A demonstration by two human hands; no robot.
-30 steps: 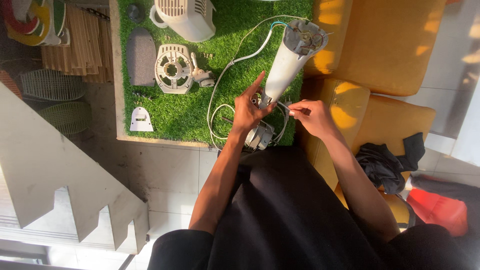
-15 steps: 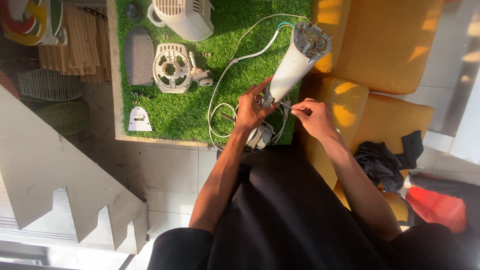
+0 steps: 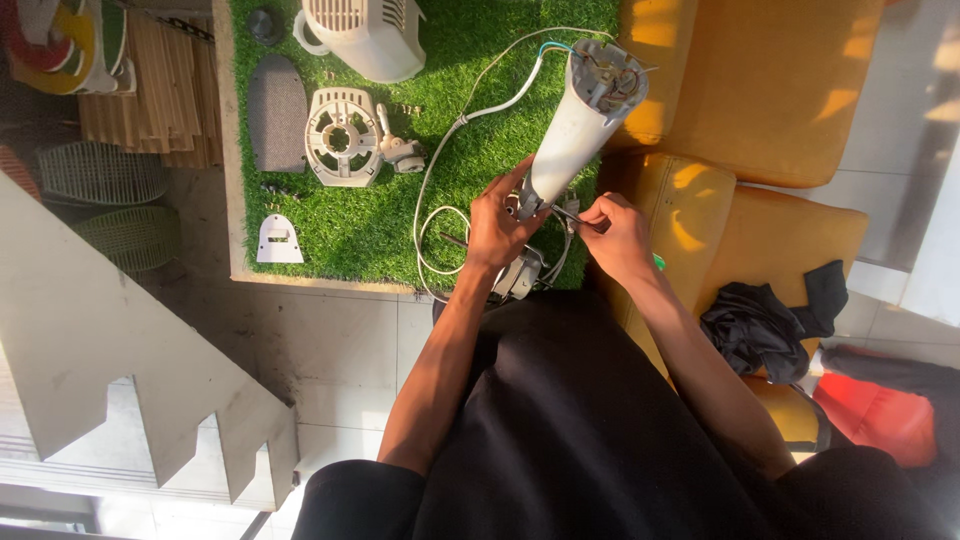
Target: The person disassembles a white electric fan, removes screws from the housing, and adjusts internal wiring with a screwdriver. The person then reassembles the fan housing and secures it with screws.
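Over green turf, white tapered housing (image 3: 578, 125), open top, wires showing

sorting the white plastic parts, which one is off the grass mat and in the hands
The long tapered white housing, open end up with wires showing; the left hand grips its narrow end. The round grille part lies on the grass mat.

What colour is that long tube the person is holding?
White, with sunlight warming it; the tube shows best in the head view, held by the left hand.

A low table (image 3: 235, 150) topped with green artificial grass carries a white round grille (image 3: 342, 137), a grey oval cover (image 3: 277, 113), a white housing (image 3: 365, 35), a small white bracket (image 3: 277, 241) and a looping white cord (image 3: 450, 160).
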